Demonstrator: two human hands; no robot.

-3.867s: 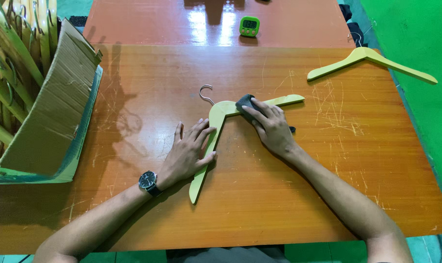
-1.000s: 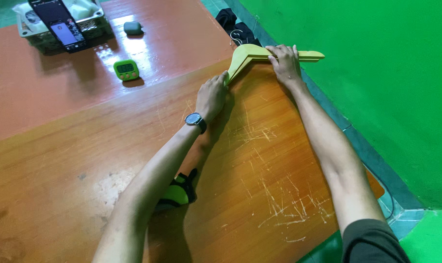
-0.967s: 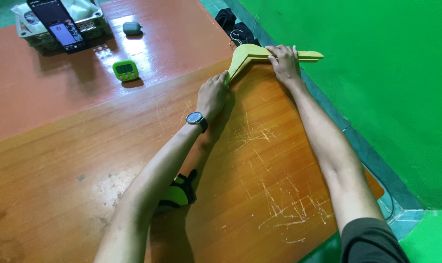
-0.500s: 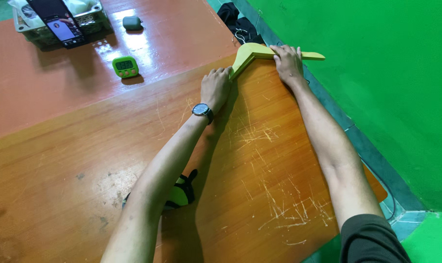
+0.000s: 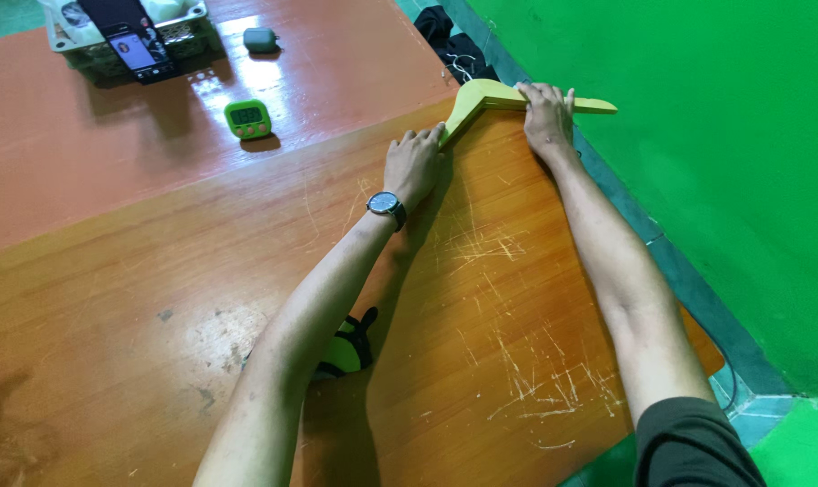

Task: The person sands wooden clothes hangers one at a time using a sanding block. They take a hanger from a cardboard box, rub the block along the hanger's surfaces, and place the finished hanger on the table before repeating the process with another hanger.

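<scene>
A light green wooden hanger (image 5: 481, 94) lies flat at the far right corner of the orange wooden table (image 5: 201, 271). My right hand (image 5: 546, 115) presses palm-down on its right arm, near the table's edge. My left hand (image 5: 413, 164), with a dark wristwatch, rests on the lower end of the hanger's left arm. A small dark and green object (image 5: 347, 347) lies on the table beneath my left forearm, partly hidden.
A green digital timer (image 5: 247, 118) stands on the far table. A basket with a phone propped on it (image 5: 129, 41) sits at the back left, a small grey case (image 5: 259, 38) beside it. Dark cloth (image 5: 454, 45) lies behind the hanger. A green wall (image 5: 697, 135) borders the right.
Earlier I held a different hanger at the table's middle, a dark pad under my right hand. Over the last second both hands stay on the corner hanger; the view has shifted slightly.
</scene>
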